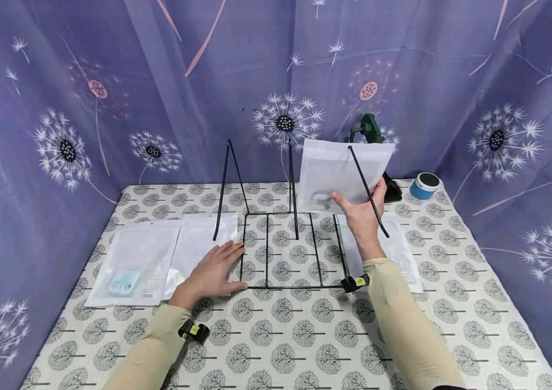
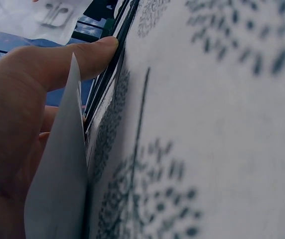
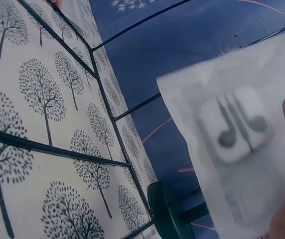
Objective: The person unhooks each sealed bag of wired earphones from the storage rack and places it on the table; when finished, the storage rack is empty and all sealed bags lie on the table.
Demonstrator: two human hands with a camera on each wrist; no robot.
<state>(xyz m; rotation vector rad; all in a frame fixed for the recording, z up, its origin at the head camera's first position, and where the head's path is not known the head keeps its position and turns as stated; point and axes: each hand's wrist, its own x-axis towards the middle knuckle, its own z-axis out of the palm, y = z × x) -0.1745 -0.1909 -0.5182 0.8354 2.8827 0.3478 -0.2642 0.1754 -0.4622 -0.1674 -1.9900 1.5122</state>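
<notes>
A black wire rack [image 1: 267, 249] with tall upright dividers stands on the tablecloth. My right hand [image 1: 361, 219] grips a frosted white pouch [image 1: 341, 168] by its lower right part and holds it upright between the middle and right dividers. Through the pouch in the right wrist view shows a pale case with a wired-earphone shape [image 3: 237, 124]. My left hand [image 1: 212, 271] lies with its fingers extended along the rack's left edge, the thumb touching the wire near the front corner. Beneath that hand lies a white pouch [image 1: 207, 227], partly hidden.
Left of the rack, another pouch [image 1: 144, 249] holds a light-teal item. More white pouch material [image 1: 402, 244] lies flat on the right, partly under my forearm. At the back right stand a dark green stand [image 1: 369, 130] and a blue round container [image 1: 424, 187].
</notes>
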